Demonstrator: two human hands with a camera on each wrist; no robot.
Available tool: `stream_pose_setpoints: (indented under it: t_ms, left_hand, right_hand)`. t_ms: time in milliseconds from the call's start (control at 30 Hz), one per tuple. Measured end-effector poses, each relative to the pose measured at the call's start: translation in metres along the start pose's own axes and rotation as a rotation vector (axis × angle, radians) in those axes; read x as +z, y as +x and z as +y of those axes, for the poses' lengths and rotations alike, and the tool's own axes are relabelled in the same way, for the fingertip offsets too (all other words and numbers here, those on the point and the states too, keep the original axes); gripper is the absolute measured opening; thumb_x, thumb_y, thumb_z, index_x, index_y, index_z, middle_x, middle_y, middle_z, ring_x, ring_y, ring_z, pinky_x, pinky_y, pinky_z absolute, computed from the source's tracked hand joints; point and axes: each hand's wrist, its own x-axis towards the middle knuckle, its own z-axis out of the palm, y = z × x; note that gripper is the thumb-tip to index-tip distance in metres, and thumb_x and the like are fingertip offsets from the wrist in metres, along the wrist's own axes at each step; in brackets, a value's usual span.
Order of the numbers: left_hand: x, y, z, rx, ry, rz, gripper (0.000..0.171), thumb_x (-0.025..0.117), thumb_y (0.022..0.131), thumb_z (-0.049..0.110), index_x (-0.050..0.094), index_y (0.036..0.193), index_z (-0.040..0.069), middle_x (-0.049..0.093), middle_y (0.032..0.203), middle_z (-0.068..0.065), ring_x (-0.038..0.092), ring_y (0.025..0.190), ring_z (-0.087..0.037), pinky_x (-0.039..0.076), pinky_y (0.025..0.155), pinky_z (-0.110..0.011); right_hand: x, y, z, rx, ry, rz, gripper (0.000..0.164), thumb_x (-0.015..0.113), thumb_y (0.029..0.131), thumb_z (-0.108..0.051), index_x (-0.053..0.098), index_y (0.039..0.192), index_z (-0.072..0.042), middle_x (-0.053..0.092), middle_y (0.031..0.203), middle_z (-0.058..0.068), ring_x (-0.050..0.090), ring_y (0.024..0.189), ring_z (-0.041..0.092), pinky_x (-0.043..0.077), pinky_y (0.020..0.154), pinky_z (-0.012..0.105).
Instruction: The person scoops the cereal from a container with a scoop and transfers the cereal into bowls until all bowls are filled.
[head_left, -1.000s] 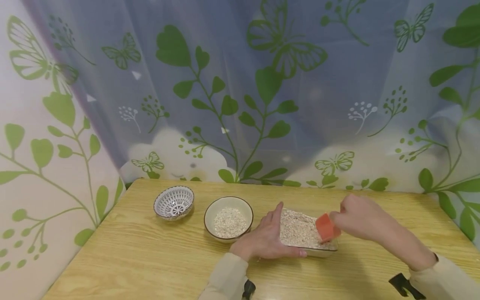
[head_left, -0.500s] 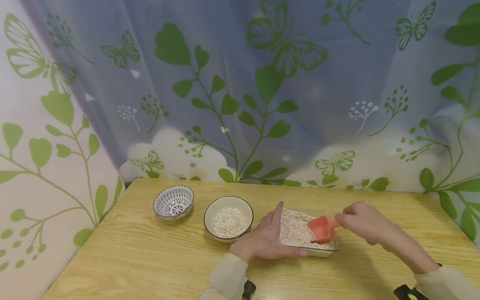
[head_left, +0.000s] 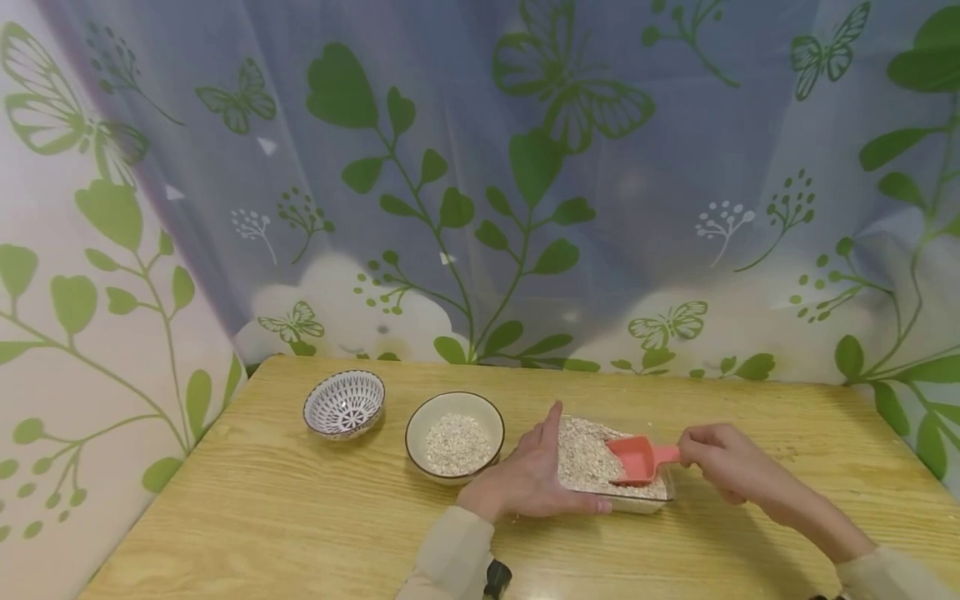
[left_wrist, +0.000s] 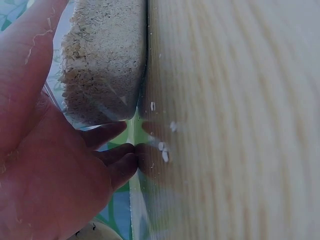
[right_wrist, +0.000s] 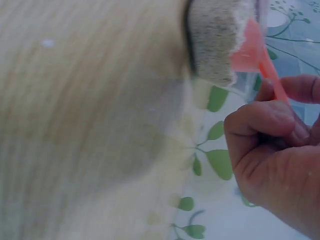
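A clear rectangular container [head_left: 637, 505] full of rolled oats [head_left: 585, 454] stands on the table right of centre. My left hand [head_left: 528, 479] braces its left end, the thumb laid straight along the front wall and the fingers reaching toward the back corner. In the left wrist view those fingers [left_wrist: 122, 167] are lightly bent beside the container's end. My right hand [head_left: 738, 460] pinches the handle of a red scoop [head_left: 633, 460] between thumb and curled fingers. The scoop's front edge is sunk in the oats and its bowl faces left.
Left of my left hand is a cream bowl [head_left: 415, 433] with a dark rim, partly filled with oats. Farther left stands a small black-and-white patterned bowl [head_left: 347, 406]. Several loose flakes [left_wrist: 165, 156] lie on the wooden table [head_left: 300, 517]. A leaf-print curtain [head_left: 630, 250] hangs behind.
My right hand has lowered and tilted the scoop from nearly upright to a flatter pose, and the scoop has moved left into the oats. My left hand stays at the container's end.
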Motion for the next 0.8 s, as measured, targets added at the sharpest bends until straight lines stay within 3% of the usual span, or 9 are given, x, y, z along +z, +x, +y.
stream_pose_setpoints:
  t_ms: [267,467,800]
  left_hand:
    - [-0.001,0.0,0.0,0.015,-0.001,0.005,0.137,0.077,0.074,0.074,-0.014,0.164,0.027,0.018,0.172,-0.013,0.02,0.159,-0.029,0.036,0.122,-0.052]
    - [-0.001,0.0,0.0,0.008,-0.002,0.007,0.136,0.077,0.074,0.075,-0.014,0.164,0.028,0.018,0.172,-0.013,0.02,0.159,-0.029,0.036,0.122,-0.052]
    - [-0.001,-0.001,-0.002,0.015,-0.005,0.006,0.137,0.077,0.074,0.074,-0.015,0.164,0.029,0.018,0.172,-0.013,0.02,0.159,-0.029,0.035,0.123,-0.051]
  right_hand:
    - [0.006,0.003,0.012,-0.069,0.057,0.002,0.024,0.044,0.104,-0.017,0.054,0.09,0.0,0.028,0.054,-0.009,0.024,0.046,0.005,0.025,0.042,0.019]
    - [0.005,0.006,0.014,-0.083,0.085,-0.021,0.023,0.043,0.104,-0.015,0.052,0.086,-0.004,0.026,0.053,-0.009,0.023,0.046,0.006,0.023,0.042,0.02]
    - [-0.001,0.008,0.022,-0.092,0.144,-0.057,0.034,0.039,0.107,-0.017,0.035,0.074,-0.01,0.025,0.056,-0.008,0.021,0.048,0.006,0.023,0.043,0.022]
